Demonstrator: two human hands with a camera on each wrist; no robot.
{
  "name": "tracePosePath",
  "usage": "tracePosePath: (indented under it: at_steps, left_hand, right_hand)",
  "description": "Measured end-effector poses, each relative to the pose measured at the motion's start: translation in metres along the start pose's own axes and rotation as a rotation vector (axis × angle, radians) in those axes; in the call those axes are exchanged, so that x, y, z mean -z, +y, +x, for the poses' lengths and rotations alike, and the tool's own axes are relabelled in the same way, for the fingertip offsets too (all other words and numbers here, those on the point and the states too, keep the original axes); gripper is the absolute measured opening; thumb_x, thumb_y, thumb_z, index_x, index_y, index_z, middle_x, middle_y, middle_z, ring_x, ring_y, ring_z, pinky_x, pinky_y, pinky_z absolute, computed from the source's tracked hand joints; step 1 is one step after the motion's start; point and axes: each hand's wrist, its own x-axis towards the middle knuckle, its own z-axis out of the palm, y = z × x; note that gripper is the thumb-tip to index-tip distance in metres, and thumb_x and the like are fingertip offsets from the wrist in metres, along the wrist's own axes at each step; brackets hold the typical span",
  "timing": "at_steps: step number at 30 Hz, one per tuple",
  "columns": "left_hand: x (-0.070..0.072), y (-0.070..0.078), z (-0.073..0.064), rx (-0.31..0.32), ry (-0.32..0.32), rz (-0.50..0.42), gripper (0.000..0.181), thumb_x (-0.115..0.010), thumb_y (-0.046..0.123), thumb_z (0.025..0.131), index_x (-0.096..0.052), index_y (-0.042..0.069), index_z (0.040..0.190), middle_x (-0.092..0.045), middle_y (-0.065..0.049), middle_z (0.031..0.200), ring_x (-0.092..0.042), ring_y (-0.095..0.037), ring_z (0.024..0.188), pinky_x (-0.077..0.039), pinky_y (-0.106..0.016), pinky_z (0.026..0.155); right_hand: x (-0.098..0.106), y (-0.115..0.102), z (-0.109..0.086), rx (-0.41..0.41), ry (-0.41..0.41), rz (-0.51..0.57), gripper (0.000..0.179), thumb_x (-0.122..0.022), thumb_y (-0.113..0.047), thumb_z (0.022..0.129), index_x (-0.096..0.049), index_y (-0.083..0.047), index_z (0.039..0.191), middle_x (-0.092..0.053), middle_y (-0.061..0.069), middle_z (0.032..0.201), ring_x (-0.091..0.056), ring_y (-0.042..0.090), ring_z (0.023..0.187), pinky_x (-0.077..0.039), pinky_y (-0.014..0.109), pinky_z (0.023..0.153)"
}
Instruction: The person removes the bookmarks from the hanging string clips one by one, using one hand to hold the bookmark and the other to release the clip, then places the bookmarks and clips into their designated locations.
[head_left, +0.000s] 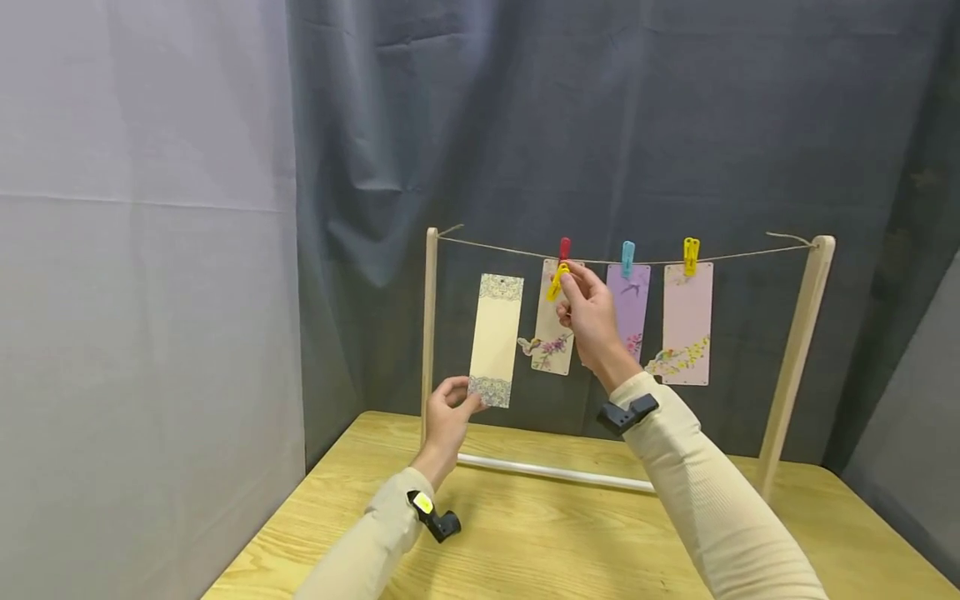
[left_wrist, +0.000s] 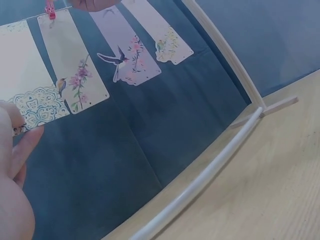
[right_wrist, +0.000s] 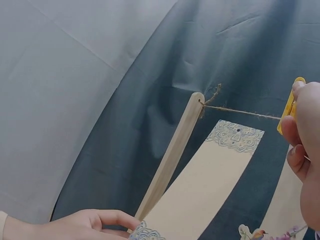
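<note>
My left hand point(head_left: 447, 421) pinches the lower edge of a cream bookmark point(head_left: 496, 333) with blue lace patterns at both ends, holding it upright below the twine point(head_left: 495, 247). In the right wrist view a small hole shows near the bookmark's top. Between thumb and fingers, my right hand point(head_left: 596, 321) grips a yellow clothespin point(head_left: 557, 282), in front of the hanging bird-and-flower bookmark point(head_left: 553, 354). A red clothespin point(head_left: 565, 247) fixes that bookmark to the twine. The right hand partly hides it and the purple bookmark point(head_left: 626, 296).
A blue clothespin point(head_left: 627, 258) holds the purple bookmark, and another yellow clothespin point(head_left: 691, 257) holds a pink one point(head_left: 687, 325). Wooden posts point(head_left: 429, 333) carry the twine at both ends. A white bar point(head_left: 555, 472) runs low between them over the wooden table point(head_left: 525, 550).
</note>
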Motion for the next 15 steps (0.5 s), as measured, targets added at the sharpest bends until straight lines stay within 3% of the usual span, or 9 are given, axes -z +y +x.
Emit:
tracePosePath:
  at_steps: [4, 10, 15]
  left_hand:
    - [0.002, -0.004, -0.007, 0.021, 0.003, 0.027, 0.025, -0.069, 0.004, 0.097, -0.064, 0.002, 0.122, -0.072, -0.014, 0.101, -0.073, -0.037, 0.091, -0.046, -0.050, 0.102]
    - [0.005, -0.010, -0.014, 0.049, -0.007, 0.033, 0.027, -0.071, 0.006, 0.097, -0.064, 0.002, 0.123, -0.071, -0.014, 0.104, -0.069, -0.047, 0.099, -0.051, -0.037, 0.089]
    - [0.008, -0.012, -0.018, 0.049, 0.006, 0.034, 0.028, -0.072, 0.006, 0.096, -0.064, 0.001, 0.123, -0.070, -0.016, 0.107, -0.072, -0.035, 0.091, -0.055, -0.041, 0.088]
  right_hand:
    - [0.008, 0.000, -0.006, -0.012, -0.026, 0.005, 0.051, -0.054, -0.023, 0.110, -0.042, -0.002, 0.155, -0.052, 0.018, 0.132, -0.048, 0.010, 0.062, -0.040, 0.019, 0.056]
    - [0.021, -0.001, -0.014, -0.031, -0.033, -0.041, 0.051, -0.055, -0.024, 0.109, -0.042, -0.003, 0.155, -0.051, 0.018, 0.132, -0.050, 0.010, 0.063, -0.041, 0.018, 0.056]
    - [0.029, -0.002, -0.018, -0.018, -0.069, -0.108, 0.052, -0.055, -0.026, 0.109, -0.043, -0.002, 0.154, -0.054, 0.012, 0.122, -0.056, 0.010, 0.066, -0.043, 0.019, 0.057]
